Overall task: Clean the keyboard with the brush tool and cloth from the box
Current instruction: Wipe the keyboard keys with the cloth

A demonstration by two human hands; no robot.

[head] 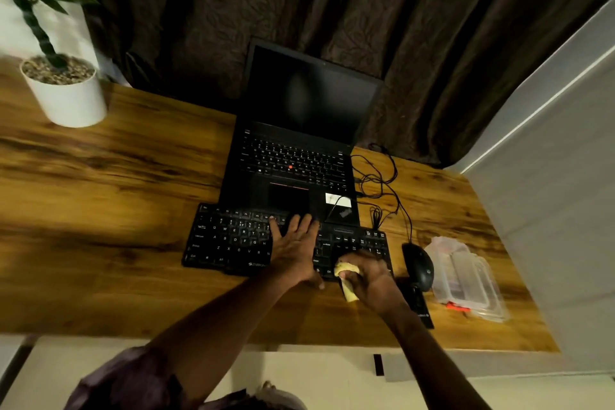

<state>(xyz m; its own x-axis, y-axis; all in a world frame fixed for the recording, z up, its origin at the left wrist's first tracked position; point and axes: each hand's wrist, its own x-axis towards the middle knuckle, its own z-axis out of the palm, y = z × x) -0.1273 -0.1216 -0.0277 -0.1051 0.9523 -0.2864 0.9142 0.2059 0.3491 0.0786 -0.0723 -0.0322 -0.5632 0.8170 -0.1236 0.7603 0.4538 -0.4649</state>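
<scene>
While the left hand [294, 248] lies flat and open across the middle of the black keyboard [233, 240], fingers spread over the keys and pointing toward the laptop [299, 150], the right hand [369, 278] is curled around a bunched yellow cloth [346, 271]. That cloth is pressed against the keyboard's near right corner, with one end poking out below the hand over the wooden desk [116, 176]. The keyboard sits at the desk's front, its far edge touching or tucked under the front lip of the open laptop, whose screen is dark. Just beside the keyboard on the right is a black mouse [418, 265], its cable looping back in a tangle next to the laptop. A slim black object [421, 306] lies on the desk just in front of the mouse; what it is I cannot tell. Further right, near the desk's end, stands a clear plastic box [466, 280], with something small and orange-red [457, 307] at its near edge, too blurred to identify. A potted plant [63, 86] in a white pot occupies the far left corner, well apart from everything else. Dark curtains [399, 27] hang behind the desk.
</scene>
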